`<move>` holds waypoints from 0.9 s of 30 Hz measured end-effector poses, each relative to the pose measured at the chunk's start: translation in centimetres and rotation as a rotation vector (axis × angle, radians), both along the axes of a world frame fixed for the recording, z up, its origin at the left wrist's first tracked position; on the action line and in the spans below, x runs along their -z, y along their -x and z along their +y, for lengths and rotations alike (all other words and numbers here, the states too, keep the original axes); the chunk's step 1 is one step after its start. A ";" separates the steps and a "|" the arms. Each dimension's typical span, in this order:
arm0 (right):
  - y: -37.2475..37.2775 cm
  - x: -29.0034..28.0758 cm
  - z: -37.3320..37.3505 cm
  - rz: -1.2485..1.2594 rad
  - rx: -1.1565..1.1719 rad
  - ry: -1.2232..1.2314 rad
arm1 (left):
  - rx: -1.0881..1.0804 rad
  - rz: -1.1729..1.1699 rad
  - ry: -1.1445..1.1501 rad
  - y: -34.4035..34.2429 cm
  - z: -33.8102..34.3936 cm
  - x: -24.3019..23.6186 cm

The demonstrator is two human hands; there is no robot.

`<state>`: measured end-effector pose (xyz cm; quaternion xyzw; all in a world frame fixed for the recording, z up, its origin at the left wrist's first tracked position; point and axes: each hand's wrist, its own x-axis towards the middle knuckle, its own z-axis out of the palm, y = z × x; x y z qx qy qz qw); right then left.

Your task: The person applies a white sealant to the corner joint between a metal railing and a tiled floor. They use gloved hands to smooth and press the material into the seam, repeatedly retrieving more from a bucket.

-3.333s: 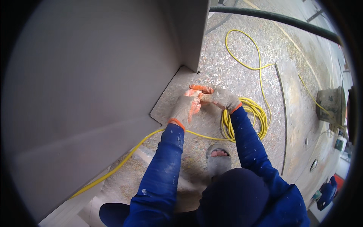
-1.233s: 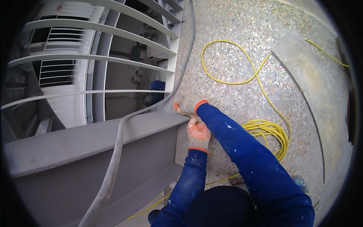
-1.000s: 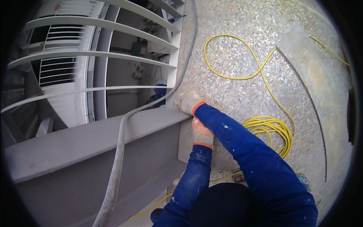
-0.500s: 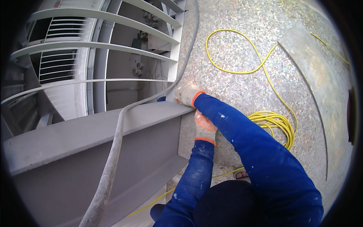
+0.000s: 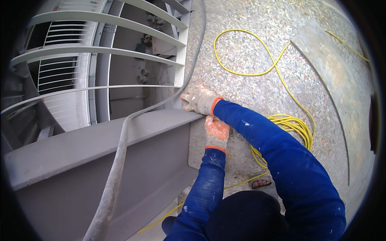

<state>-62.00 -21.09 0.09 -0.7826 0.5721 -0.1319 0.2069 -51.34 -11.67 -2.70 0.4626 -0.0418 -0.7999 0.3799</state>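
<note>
A grey steel beam (image 5: 157, 156) runs in from the left and ends beside my hands. My right hand (image 5: 201, 99), in a dusty white glove with an orange cuff, lies across the corner of the beam's upper flange (image 5: 167, 116). Its fingers point left with gaps between them, and I see nothing in them. Just below it is my left hand (image 5: 217, 131), in a glove with an orange palm, close against the beam's end. The left fingertips are hidden under the flange and my right hand, so their grip does not show.
A thick grey hose (image 5: 120, 160) drapes over the beam and past the pale metal railing (image 5: 120, 50). Beyond the railing is a drop to a lower level. Yellow cable (image 5: 295, 124) lies coiled on the speckled floor (image 5: 249, 52), near a curved grey sheet (image 5: 329, 88). My foot (image 5: 261, 183) shows below.
My right hand has shifted slightly, and its fingers now show more plainly, spread over the flange corner. My left hand stays almost in place. The whole view has moved a little.
</note>
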 end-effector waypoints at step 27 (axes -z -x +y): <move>-0.1 -0.2 1.1 0.031 0.154 0.188 | 0.089 0.266 0.036 -1.0 0.9 0.1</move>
